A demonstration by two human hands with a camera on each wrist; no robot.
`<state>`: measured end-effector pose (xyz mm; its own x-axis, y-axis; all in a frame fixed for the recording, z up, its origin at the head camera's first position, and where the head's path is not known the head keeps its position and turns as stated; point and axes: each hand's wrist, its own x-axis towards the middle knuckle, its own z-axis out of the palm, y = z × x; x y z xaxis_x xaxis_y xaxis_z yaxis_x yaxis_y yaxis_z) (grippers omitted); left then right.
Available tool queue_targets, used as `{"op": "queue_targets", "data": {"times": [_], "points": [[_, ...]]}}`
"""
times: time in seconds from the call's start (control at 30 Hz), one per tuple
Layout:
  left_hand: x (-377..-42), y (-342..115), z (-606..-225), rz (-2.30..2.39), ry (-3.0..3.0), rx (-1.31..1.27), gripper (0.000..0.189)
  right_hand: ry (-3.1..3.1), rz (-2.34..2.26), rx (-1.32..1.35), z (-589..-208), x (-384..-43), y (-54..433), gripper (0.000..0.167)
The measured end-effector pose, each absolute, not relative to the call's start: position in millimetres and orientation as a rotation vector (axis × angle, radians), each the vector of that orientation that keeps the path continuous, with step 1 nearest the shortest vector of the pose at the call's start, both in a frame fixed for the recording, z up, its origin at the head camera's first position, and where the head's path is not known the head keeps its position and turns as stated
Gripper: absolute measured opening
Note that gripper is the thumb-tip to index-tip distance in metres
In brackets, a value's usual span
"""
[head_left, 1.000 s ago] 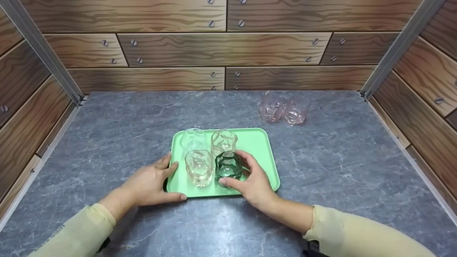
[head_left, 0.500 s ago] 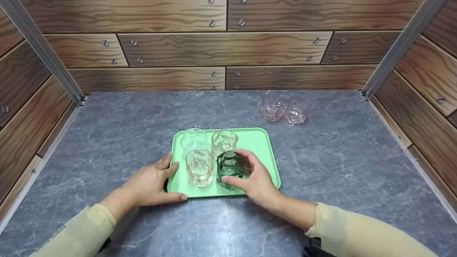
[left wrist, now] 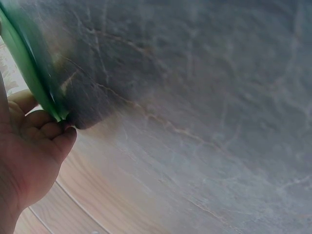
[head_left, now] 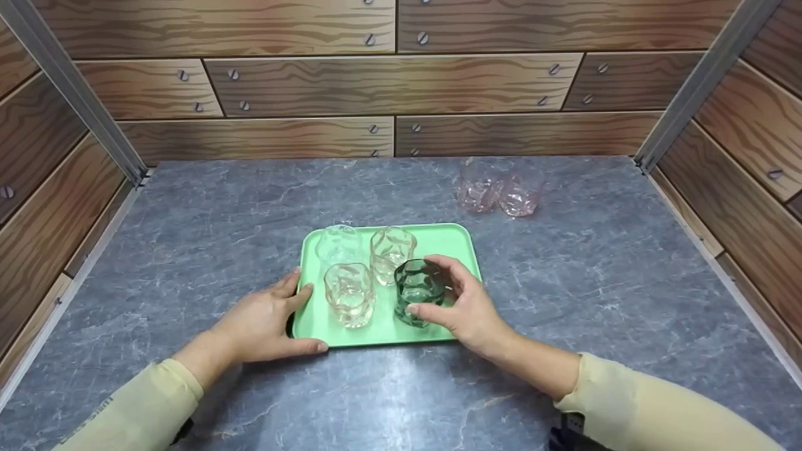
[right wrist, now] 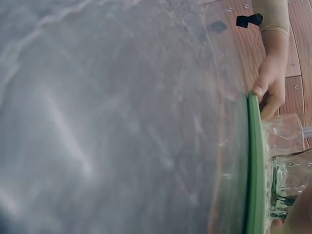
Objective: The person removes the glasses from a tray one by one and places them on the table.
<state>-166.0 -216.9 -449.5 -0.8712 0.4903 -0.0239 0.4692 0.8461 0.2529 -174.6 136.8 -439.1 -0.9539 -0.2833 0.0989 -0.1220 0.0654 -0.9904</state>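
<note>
My right hand (head_left: 477,316) holds a dark green wavy glass (head_left: 415,289) upright between thumb and fingers, over the front right part of a light green tray (head_left: 448,238). With its fingers at the left side and its thumb at the front edge, my left hand (head_left: 260,322) grips the tray's corner; the left wrist view shows those fingers (left wrist: 51,129) curled at the rim. Three clear glasses stand on the tray: one at the back left (head_left: 339,243), one at the back middle (head_left: 393,249) and one at the front left (head_left: 349,295).
Two pink glasses, a left one (head_left: 477,191) and a right one (head_left: 519,197), stand close together on the grey marbled table (head_left: 601,269), behind the tray to the right. Wood-patterned panels (head_left: 301,84) enclose the table at the back and both sides.
My right hand has shifted the dark green glass to the right and slightly back, opening a gap from the front left clear glass. The left hand and tray stay in place.
</note>
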Motion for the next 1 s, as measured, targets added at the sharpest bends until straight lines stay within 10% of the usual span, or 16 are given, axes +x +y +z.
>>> {"op": "queue_targets", "data": {"times": [1.0], "points": [[-164.4, -216.5, -447.2, 0.349, 2.932, 0.761, 0.117, 2.321, -2.151, -0.275, -387.6, -216.6, 197.7, 0.077]]}}
